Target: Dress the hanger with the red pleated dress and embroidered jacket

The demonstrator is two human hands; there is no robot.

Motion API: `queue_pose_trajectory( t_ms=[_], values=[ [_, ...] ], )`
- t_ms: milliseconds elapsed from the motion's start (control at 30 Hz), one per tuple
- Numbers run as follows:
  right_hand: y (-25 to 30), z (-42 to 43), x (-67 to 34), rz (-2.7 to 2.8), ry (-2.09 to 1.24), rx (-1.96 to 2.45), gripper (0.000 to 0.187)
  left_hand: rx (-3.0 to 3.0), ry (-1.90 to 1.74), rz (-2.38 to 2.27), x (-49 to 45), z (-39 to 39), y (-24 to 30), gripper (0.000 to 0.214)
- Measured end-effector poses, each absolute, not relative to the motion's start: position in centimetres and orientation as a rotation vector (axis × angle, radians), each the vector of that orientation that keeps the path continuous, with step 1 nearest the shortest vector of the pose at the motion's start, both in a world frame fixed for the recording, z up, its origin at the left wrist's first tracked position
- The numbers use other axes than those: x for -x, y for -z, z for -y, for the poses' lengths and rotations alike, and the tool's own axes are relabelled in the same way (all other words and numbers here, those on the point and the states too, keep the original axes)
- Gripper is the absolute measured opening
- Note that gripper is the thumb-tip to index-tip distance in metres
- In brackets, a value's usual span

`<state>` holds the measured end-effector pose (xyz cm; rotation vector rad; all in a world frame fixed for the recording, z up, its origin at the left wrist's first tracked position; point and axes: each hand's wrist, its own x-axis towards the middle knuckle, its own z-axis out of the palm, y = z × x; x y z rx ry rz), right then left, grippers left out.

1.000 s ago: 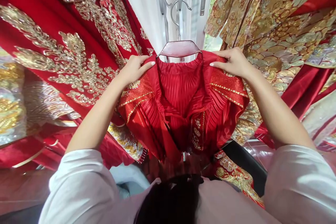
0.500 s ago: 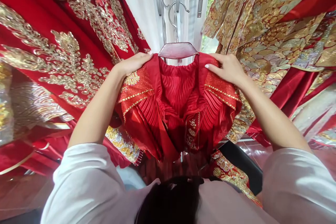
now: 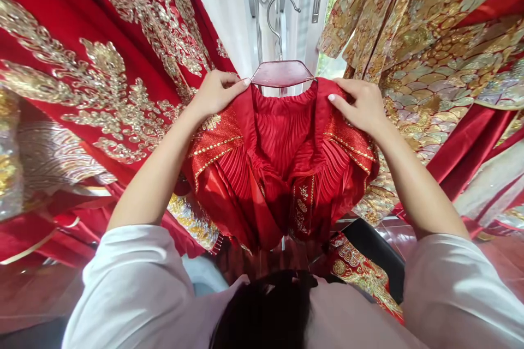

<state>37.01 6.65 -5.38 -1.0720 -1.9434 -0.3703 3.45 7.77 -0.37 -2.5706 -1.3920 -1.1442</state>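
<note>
A red pleated skirt (image 3: 278, 136) with gold-trimmed panels hangs in front of me from a clear hanger (image 3: 282, 72) with a metal hook. My left hand (image 3: 219, 92) grips the skirt's waistband near the hanger's left end, thumb on the near side and fingers behind the cloth. On the other side my right hand (image 3: 358, 101) is closed over the waistband, its thumb lying on the front. The fabric is gathered between both hands. Most of the fingers are hidden behind it.
At left hangs a red garment (image 3: 110, 76) with silver-gold embroidery. Gold patterned garments (image 3: 434, 54) hang at right. A white door frame (image 3: 321, 5) stands behind the hanger. Below right, a red and gold embroidered cloth (image 3: 360, 270) lies by a black seat-like object (image 3: 380, 251).
My left hand has moved inward, its thumb now at the hanger's left end. The hanger and skirt top have shifted slightly up and right in view.
</note>
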Motion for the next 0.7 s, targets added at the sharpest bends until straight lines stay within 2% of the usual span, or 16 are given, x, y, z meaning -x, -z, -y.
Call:
queue_pose_trajectory(
  t_ms=[100,200,400,500,600,700],
  values=[
    [3.5,-7.1,-37.8,2.054,0.198,0.971,0.050,2.391,1.066,1.359,-3.4,-6.6,1.1,0.037],
    [2.9,-8.2,-38.0,2.151,0.093,0.953,0.047,2.463,1.020,1.351,-3.1,-6.0,1.5,0.041],
    [5.4,-8.1,-35.9,1.913,0.369,1.105,0.039,2.959,1.030,1.645,-2.5,-7.2,0.5,0.052],
    [5.0,-7.6,-35.5,1.886,0.414,1.155,0.036,3.018,1.033,1.793,-2.7,-7.8,0.1,0.051],
    [3.1,-7.7,-35.7,2.040,0.267,1.259,0.041,2.931,1.011,1.705,-3.2,-7.7,0.3,0.047],
    [1.4,-7.9,-35.7,2.176,0.015,1.350,0.046,2.588,0.954,1.559,-3.6,-6.9,0.9,0.042]
  ],
)
